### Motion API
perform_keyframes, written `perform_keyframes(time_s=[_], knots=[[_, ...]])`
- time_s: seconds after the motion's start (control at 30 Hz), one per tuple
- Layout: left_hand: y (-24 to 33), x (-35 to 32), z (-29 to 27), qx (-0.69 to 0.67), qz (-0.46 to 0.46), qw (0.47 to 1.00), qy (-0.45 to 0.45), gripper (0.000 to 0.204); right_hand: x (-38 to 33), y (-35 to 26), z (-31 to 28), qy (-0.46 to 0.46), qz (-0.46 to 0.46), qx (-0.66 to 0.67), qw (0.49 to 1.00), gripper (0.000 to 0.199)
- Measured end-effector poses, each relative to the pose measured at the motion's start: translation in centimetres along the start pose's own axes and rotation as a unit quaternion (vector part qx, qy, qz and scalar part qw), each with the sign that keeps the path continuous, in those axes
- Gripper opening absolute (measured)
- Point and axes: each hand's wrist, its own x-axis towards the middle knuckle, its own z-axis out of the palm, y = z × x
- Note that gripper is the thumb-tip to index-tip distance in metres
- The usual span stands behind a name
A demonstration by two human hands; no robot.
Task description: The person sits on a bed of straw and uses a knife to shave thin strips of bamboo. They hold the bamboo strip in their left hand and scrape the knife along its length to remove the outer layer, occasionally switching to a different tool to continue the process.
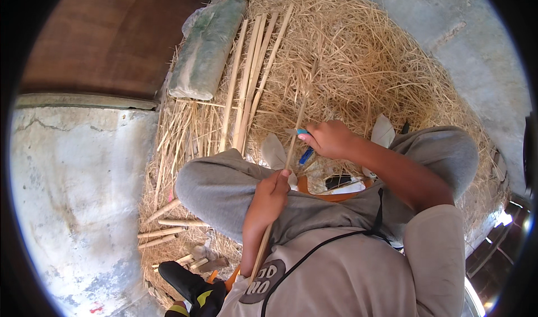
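Observation:
My left hand (270,198) is closed around a long, thin bamboo strip (290,153). The strip slants from beside my waist up and away over the shavings. In my closed right hand (332,139) is a blue utility knife (303,131), its blade lying against the strip a little beyond my left hand. The lower part of the knife's blue handle shows beneath my fingers. My legs in grey trousers (218,185) are folded on either side of the work.
Several split bamboo strips (245,87) lie side by side on a thick bed of shavings (358,53). A wrapped green roll (204,51) rests at the far left. Short bamboo pieces (162,237) and a black-and-yellow item (188,283) are near left. Concrete walls (78,188) stand at both sides.

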Motion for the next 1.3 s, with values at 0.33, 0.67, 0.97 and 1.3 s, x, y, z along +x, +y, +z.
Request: perform_keyframes(time_s=[0.33, 0.67, 0.97, 1.3], knots=[[0.4, -0.5, 0.1, -0.005, -0.006, 1.000, 0.012, 0.040, 2.2, 3.0, -0.9, -0.002, 0.105, 0.045, 0.993, 0.066], [-0.3, -0.1, 0.3, 0.016, -0.009, 1.000, -0.006, 0.045, 1.9, 4.0, -2.1, -0.034, 0.099, -0.026, 0.994, 0.064], [0.8, -1.0, 0.0, -0.040, -0.035, 0.999, 0.000, 0.045, -0.1, -0.4, -0.8, -0.012, -0.024, -0.013, 1.000, 0.064], [0.9, -0.1, 0.2, -0.027, -0.026, 0.999, -0.010, 0.048, 3.1, 2.4, -0.5, 0.004, 0.105, -0.020, 0.994, 0.068]])
